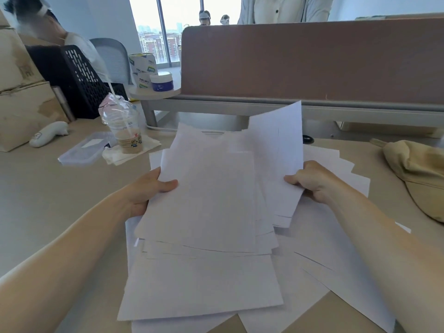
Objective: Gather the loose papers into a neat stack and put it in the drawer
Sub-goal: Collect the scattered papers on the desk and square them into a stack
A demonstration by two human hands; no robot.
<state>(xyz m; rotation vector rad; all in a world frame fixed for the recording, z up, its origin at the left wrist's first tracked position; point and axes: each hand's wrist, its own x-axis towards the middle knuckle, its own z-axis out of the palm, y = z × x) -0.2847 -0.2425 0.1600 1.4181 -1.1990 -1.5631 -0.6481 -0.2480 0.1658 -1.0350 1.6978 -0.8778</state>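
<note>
A ragged bundle of white papers (216,188) is lifted off the beige desk (60,200), its sheets fanned and uneven. My left hand (149,188) grips the bundle's left edge, thumb on top. My right hand (312,181) grips the right edge, thumb over the sheets. More loose white sheets (204,284) lie spread flat on the desk beneath and toward me, some reaching out to the right (336,260). No drawer is in view.
A plastic cup with a straw (125,131) stands on napkins at the left, beside a clear lid (84,147). A tan cap (418,174) lies at the right. A brown partition (312,61) closes the back. Cardboard boxes (19,92) and a black file rack (79,80) stand far left. People sit and stand beyond.
</note>
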